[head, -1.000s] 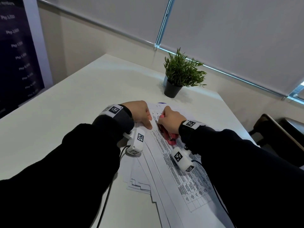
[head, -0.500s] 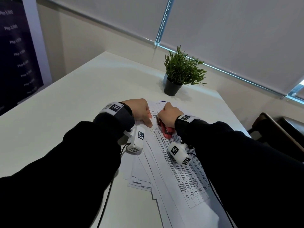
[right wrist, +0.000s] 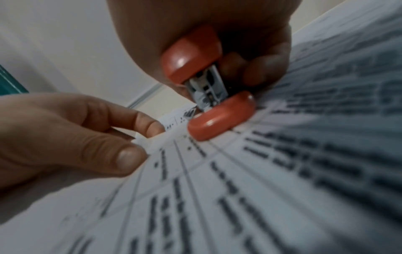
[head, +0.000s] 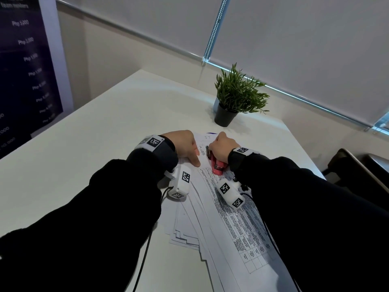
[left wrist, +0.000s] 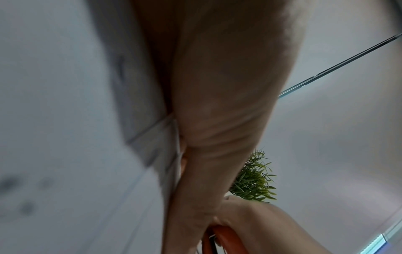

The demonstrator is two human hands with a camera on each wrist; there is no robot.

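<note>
A stack of printed sheets with tables of text lies fanned out on the white table. My right hand grips a red stapler at the sheets' far corner. In the right wrist view the stapler stands with its base on the top sheet and its metal nose by the corner. My left hand is just left of it. Its thumb and fingers pinch the paper's edge. The left wrist view shows mostly the left hand close up, with the stapler below.
A small green plant in a dark pot stands on the table beyond the hands. A dark chair is off the table's right edge. A dark poster hangs at the left, and blinds cover the window behind.
Both hands stay at the papers' far corner with the same holds. Only the head view has shifted a little.
</note>
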